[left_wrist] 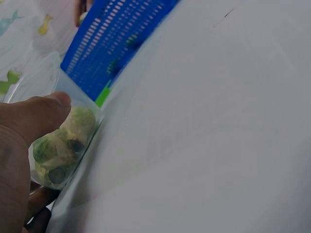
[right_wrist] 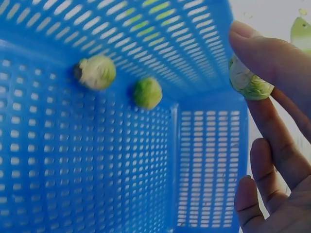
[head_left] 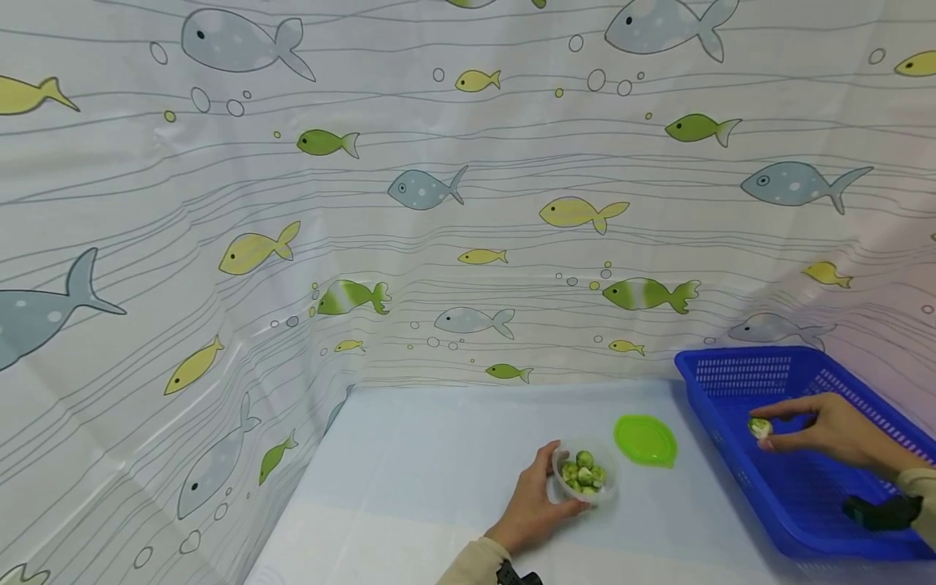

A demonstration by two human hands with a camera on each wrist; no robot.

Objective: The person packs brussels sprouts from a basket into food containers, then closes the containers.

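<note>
My left hand (head_left: pixel 537 500) grips a clear round plastic container (head_left: pixel 611 475) on the white table, thumb on the near side and fingers around the far left. Several Brussels sprouts (head_left: pixel 584 474) lie inside it, also seen through its wall in the left wrist view. Over the blue basket (head_left: pixel 746 479), my right hand (head_left: pixel 834 431) pinches one Brussels sprout (right_wrist: pixel 250 80) between thumb and fingertips. Two more sprouts, a pale one (right_wrist: pixel 98 72) and a greener one (right_wrist: pixel 147 93), rest in the basket in the right wrist view.
A bright green lid (head_left: pixel 646 440) lies flat on the table (head_left: pixel 409 455) between container and basket. The basket's raised rim borders the right side. A fish-patterned sheet (head_left: pixel 468 227) hangs behind and to the left.
</note>
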